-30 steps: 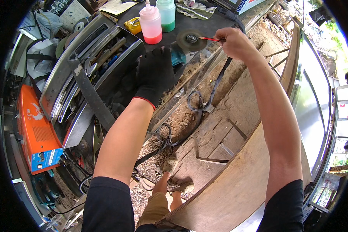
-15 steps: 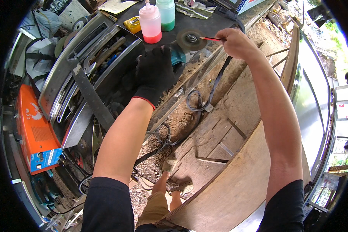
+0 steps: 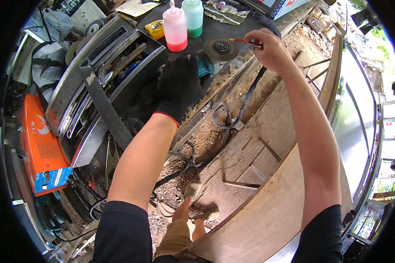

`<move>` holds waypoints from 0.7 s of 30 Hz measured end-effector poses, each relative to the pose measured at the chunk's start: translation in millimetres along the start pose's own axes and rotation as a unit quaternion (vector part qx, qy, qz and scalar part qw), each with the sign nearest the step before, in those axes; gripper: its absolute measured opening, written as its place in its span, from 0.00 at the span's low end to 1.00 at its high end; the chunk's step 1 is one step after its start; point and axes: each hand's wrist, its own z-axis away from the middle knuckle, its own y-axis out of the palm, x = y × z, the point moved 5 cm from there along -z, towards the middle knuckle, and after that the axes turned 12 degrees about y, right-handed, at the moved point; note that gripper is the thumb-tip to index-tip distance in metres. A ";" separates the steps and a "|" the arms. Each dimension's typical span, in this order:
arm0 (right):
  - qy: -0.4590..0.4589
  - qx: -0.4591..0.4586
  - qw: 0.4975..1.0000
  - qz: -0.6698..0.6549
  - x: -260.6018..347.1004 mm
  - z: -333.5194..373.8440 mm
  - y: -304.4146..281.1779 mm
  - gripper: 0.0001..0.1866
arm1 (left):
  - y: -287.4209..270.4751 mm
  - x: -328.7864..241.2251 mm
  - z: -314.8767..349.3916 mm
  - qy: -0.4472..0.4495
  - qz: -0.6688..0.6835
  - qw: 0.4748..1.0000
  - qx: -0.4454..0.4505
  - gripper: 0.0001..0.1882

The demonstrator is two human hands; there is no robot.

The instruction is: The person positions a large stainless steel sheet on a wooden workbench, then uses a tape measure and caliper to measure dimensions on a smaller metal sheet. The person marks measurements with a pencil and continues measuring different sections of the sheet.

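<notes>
My left hand [image 3: 182, 83], in a black glove with a red cuff edge, is closed around the body of a teal angle grinder [image 3: 206, 67]. Its grey disc [image 3: 221, 48] lies face up past my fingers, and its outer part looks smeared. Bare, my right hand [image 3: 267, 48] pinches a thin red pencil [image 3: 245, 41] between the fingertips. The pencil's point reaches left to the right rim of the disc. Whether point and disc touch, I cannot tell. Most of the grinder's body is hidden under the glove.
Behind the grinder stand a pink squeeze bottle [image 3: 175, 28], a green one [image 3: 192, 19] and a yellow tape measure [image 3: 154, 29]. A metal tool tray [image 3: 138, 61] lies left, above an orange machine [image 3: 43, 142]. A curved wooden board [image 3: 259, 206] is at right, with cables [image 3: 226, 118] below the bench.
The pencil's angle in my right fingers has changed slightly, and more of its red shaft shows. My left hand keeps its hold on the grinder. The whole view has shifted a little.
</notes>
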 end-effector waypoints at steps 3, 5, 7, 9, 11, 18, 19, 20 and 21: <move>0.024 0.009 1.000 0.005 -2.7 0.3 7.3 0.15 | -0.9 -0.4 1.4 0.014 -0.020 0.999 -0.040 0.31; 0.033 0.008 0.999 -0.018 -3.2 0.4 8.7 0.15 | 1.0 0.7 -0.3 0.020 -0.021 0.998 -0.053 0.31; 0.045 0.017 0.998 -0.036 -2.9 1.4 9.6 0.15 | 2.5 0.1 1.8 0.018 -0.018 0.999 -0.048 0.31; 0.058 0.033 0.997 -0.048 -4.0 -0.4 10.5 0.14 | 4.2 1.2 1.2 0.007 -0.013 1.000 -0.028 0.31; 0.041 0.038 0.998 -0.039 -5.5 -2.3 8.7 0.15 | 3.5 1.0 0.6 0.006 -0.025 0.999 -0.026 0.31; 0.052 0.046 0.997 -0.035 -13.0 -6.7 9.0 0.16 | 2.6 -1.4 -1.0 0.013 -0.043 0.999 -0.017 0.32; 0.056 0.044 0.997 -0.025 -13.2 -6.1 8.9 0.15 | 2.9 -1.6 -1.3 0.010 -0.036 0.999 -0.015 0.32; 0.059 0.044 0.997 -0.016 -11.1 -5.8 10.0 0.14 | 2.5 -1.0 -0.8 0.008 -0.030 0.999 -0.012 0.32; 0.062 0.043 0.997 -0.008 -9.4 -5.4 10.4 0.13 | 2.3 -0.5 -0.7 0.005 -0.024 1.000 -0.009 0.32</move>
